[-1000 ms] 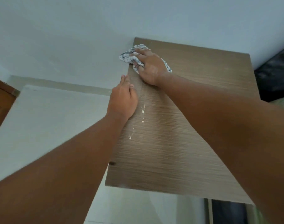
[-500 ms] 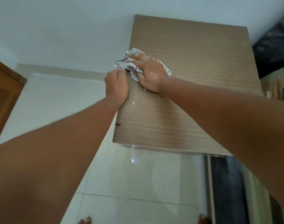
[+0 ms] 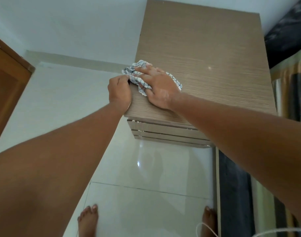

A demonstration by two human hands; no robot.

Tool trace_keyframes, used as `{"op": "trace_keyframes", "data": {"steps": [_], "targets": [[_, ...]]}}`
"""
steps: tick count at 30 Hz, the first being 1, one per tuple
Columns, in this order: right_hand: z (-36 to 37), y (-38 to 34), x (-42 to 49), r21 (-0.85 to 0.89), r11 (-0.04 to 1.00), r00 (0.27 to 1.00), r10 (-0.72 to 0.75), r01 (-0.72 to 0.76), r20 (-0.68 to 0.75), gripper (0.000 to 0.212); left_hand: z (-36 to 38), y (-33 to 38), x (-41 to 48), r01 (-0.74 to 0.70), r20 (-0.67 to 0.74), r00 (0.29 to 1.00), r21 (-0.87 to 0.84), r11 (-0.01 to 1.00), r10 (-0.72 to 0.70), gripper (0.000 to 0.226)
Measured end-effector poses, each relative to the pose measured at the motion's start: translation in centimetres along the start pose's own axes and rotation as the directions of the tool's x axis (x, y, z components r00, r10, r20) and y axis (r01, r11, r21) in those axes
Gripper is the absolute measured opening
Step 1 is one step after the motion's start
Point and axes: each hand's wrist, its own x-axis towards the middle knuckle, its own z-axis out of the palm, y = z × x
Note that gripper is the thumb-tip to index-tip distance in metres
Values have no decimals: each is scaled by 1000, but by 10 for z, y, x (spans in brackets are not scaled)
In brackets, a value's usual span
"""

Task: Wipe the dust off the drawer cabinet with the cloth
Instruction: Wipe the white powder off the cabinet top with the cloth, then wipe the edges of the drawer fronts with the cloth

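One drawer cabinet (image 3: 206, 53) is seen from above, wood-grain brown, standing against the white wall (image 3: 69, 23). Its drawers are all shut, so what's inside can't be told; about three drawer fronts (image 3: 163, 132) can be counted under the top, though the right arm hides part of them. No brand, label or writing can be made out anywhere.

One cloth (image 3: 137, 74), white with a dark check, is bunched up on the cabinet top near the left edge, a bit of it sticking out past that edge. The right hand (image 3: 156, 86) is laid flat on it, fingers spread, pressing it down onto the top. The left hand (image 3: 119, 91) is curled at the cabinet's left edge, its fingertips pinched on the corner of the cloth that hangs over.

Two bare feet (image 3: 88, 219) are seen on the glossy white tiled floor (image 3: 146, 168) below. One brown wooden door (image 3: 7, 86) is at the far left.
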Motion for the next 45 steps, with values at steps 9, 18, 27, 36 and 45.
{"op": "trace_keyframes", "data": {"steps": [9, 18, 27, 36, 45], "targets": [[17, -43, -63, 12, 998, 995, -63, 62, 74, 51, -28, -25, -48, 20, 67, 998, -177, 984, -9, 26], [46, -57, -106, -58, 964, 963, -263, 260, -51, 54, -39, -54, -72, 15, 91, 996, -306, 952, 14, 31], [110, -51, -188, 44, 996, 993, 81, -77, -90, 72, -40, -96, -85, -20, 89, 995, -279, 960, 46, 34], [137, -89, -180, 439, 792, 680, 599, -424, -424, 74, -60, -128, -82, -360, 242, 906, 13, 933, 347, 38], [176, -67, -160, 517, 853, 301, 475, 75, -827, 46, -25, -180, -52, -538, 34, 827, -246, 807, 561, 28]]}}
